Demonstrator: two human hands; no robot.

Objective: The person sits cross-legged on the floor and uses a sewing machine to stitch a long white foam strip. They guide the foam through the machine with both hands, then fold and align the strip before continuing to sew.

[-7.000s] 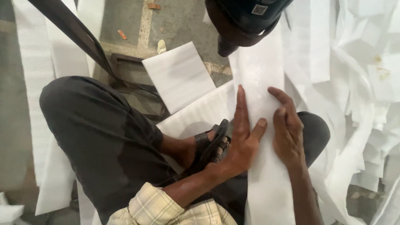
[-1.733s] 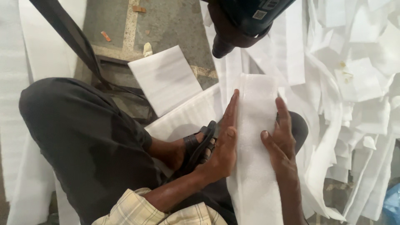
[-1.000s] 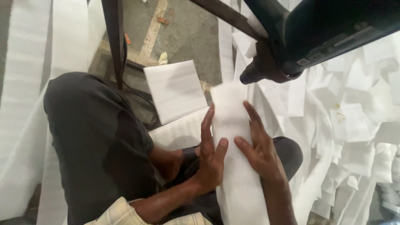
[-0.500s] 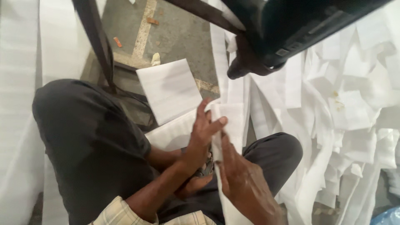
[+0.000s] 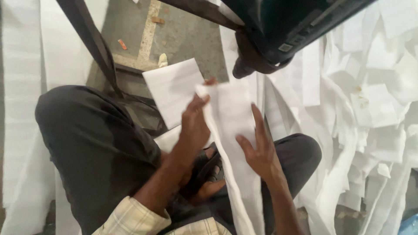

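Note:
A long white foam strip runs from my lap up toward a dark machine. My left hand grips the strip's upper left edge and lifts it, with fingertips curled over the top corner. My right hand lies flat against the strip's right side, fingers spread. Behind the left hand, a white foam sheet rests tilted on the floor, and a second sheet lies under my wrist. I sit cross-legged in dark trousers, with a sandal under the strip.
A dark machine body hangs over the top centre, and a black strap runs diagonally at upper left. A heap of white foam offcuts fills the right side. Long foam strips lie at the left on the grey floor.
The strip lay flat under both palms seconds ago. Now its upper end is raised and folded back by my left hand, while my right hand has shifted to press its right side.

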